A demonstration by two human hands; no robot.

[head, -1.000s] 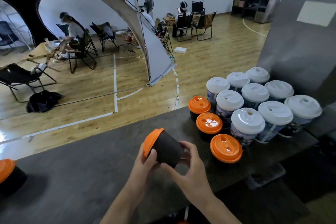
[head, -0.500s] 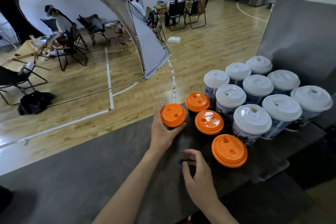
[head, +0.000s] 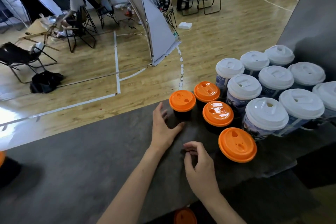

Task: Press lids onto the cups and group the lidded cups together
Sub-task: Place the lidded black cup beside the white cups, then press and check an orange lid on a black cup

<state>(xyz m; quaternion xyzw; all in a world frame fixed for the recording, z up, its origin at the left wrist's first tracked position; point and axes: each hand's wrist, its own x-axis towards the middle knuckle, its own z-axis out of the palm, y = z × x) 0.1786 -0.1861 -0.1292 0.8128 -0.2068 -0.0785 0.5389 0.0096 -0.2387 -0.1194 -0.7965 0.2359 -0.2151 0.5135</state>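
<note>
Several black cups with orange lids stand together on the dark counter point(head: 81, 160); the leftmost one point(head: 182, 101) sits at the counter's far edge beside the others point(head: 217, 113). My left hand point(head: 163, 125) hovers just left of that cup, fingers spread and apart from it, holding nothing. Nearer to me, my right hand point(head: 200, 165) hangs over the counter with loosely curled fingers, empty, left of the nearest orange-lidded cup point(head: 237, 144). Several taller white-lidded cups point(head: 266, 113) are grouped to the right.
Another orange-lidded black cup point(head: 1, 158) shows at the left frame edge, and an orange lid point(head: 185, 216) peeks out below the counter's near edge. A grey panel point(head: 312, 14) rises behind the white-lidded cups. Beyond the counter lies a wooden floor with chairs and seated people.
My left hand set the orange-lidded cup down beside the other orange ones and let go of it, drawing back slightly. My right hand came off the cup and stays low near me.
</note>
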